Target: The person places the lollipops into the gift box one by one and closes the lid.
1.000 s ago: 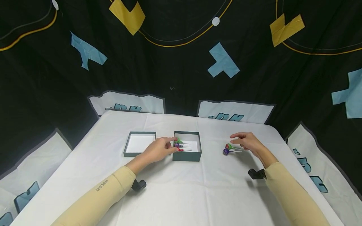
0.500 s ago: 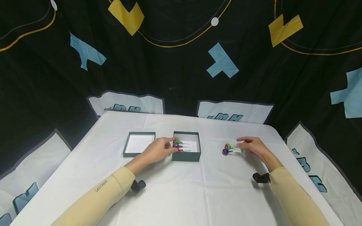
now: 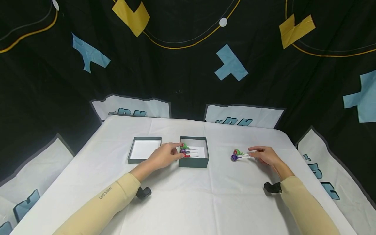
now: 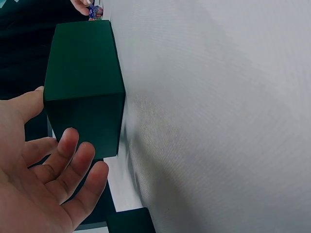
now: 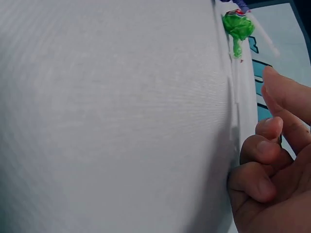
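Note:
My left hand (image 3: 166, 156) is at the left side of a dark green box (image 3: 194, 163). Thumb and forefinger touch its left rim; in the left wrist view the other fingers bend loosely beside the wall. Inside, a green lollipop (image 3: 184, 146), a purple lollipop (image 3: 183, 151) and a red lollipop (image 3: 186, 155) lie with white sticks pointing right. My right hand (image 3: 266, 156) hovers over the table, thumb and forefinger apart near the stick ends of another green lollipop (image 3: 237, 152) and another purple lollipop (image 3: 234, 158). In the right wrist view its remaining fingers curl loosely, holding nothing.
A shallow box lid (image 3: 145, 150), white inside with a dark green rim, lies left of the box, behind the left hand. A white cloth (image 3: 188, 202) covers the table. A black curtain (image 3: 176, 75) hangs behind the far edge.
My right hand has drawn back to the right and lowered, from above the loose lollipops to beside their stick ends. The left hand stays at the box.

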### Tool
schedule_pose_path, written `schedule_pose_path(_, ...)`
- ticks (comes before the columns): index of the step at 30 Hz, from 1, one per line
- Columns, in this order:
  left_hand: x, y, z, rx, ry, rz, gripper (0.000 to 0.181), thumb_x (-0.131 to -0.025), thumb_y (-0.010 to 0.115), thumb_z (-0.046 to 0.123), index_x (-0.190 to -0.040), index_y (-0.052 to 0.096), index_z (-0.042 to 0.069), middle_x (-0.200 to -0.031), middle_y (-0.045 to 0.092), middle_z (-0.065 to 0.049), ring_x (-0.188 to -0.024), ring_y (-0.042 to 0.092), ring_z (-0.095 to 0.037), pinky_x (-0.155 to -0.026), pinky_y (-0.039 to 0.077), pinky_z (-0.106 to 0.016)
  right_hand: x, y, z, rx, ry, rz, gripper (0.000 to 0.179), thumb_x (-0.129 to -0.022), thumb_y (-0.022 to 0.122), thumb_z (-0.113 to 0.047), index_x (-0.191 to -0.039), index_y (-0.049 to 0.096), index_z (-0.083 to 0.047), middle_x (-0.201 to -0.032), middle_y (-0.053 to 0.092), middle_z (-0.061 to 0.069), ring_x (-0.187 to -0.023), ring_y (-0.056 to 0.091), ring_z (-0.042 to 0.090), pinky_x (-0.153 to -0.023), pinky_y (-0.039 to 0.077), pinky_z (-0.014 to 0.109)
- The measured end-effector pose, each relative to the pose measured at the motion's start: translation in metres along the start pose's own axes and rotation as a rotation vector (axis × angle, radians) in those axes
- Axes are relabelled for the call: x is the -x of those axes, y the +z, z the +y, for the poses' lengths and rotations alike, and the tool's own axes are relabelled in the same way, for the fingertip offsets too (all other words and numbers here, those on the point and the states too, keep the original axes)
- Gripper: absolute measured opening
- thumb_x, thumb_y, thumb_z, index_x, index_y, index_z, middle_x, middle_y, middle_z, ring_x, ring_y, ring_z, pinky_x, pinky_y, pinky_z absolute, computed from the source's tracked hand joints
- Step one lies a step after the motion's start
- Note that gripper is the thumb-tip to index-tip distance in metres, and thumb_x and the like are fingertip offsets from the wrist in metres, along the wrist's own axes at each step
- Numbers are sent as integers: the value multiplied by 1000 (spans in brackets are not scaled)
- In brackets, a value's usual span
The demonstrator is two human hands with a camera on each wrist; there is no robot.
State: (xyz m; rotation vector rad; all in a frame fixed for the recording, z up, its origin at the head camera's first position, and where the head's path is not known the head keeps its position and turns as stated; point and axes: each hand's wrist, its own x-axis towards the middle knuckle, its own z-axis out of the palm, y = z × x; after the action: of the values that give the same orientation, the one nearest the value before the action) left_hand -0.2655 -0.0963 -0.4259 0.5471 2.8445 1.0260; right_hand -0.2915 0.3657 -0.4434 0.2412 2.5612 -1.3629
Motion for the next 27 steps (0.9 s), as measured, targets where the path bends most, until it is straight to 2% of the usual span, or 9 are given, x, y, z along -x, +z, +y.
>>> schedule_pose_path(5,0,0,0,8,-2,-1,62,-92,73,37,-146,55,14,-79,61,3,-66,52,-14,-57,40,-30,-2,2,4,-27,2,7,49,-90,76,-30,-133,65,-9,-60,43,-6,-53,38,13,-50,33,27)
schedule_pose_path(10,-2,0,1,0,7,8,61,-93,72,37,-146,55,14,-79,62,4,-67,52,-13,-57,40,-30,-4,2,8,-9,3,16,45,-91,75,-27,-130,67,-8,-62,45,-4,-54,38,14,-50,33,28)
schedule_pose_path(12,-2,0,1,-3,11,9,60,-93,72,37,-146,55,14,-79,62,4,-67,52,-13,-58,41,-30,-5,3,9,18,11,30,42,-91,74,-28,-128,69,-10,-73,51,-1,-60,41,16,-53,34,28)
schedule_pose_path(15,-1,0,2,3,14,10,60,-93,72,36,-146,55,13,-80,62,3,-67,52,-13,-58,41,-30,-8,5,9,55,30,48,36,-92,73,-28,-125,72,-13,-107,60,7,-81,46,22,-64,36,30)
schedule_pose_path(17,0,0,2,5,10,10,60,-93,72,36,-146,55,13,-80,62,3,-67,52,-13,-59,41,-30,-10,6,10,64,38,48,34,-93,71,-26,-124,72,-13,-130,56,13,-96,45,26,-72,36,33)
schedule_pose_path(19,1,-1,3,11,7,10,60,-93,72,36,-146,55,13,-80,62,2,-66,51,-13,-58,40,-30,-12,7,10,70,37,48,32,-94,70,-24,-123,73,-11,-144,51,18,-108,43,29,-78,37,36)
schedule_pose_path(23,1,-1,3,18,8,7,61,-92,72,35,-146,55,13,-80,63,1,-64,51,-13,-56,40,-29,-13,10,9,95,18,67,29,-94,70,-20,-119,74,-8,-144,52,22,-116,45,32,-90,39,40)
schedule_pose_path(27,1,-1,4,19,9,3,61,-92,73,35,-146,55,12,-80,63,2,-66,52,-13,-58,40,-30,-13,11,9,107,8,82,26,-94,69,-18,-116,75,-5,-140,55,22,-115,46,32,-93,39,42)
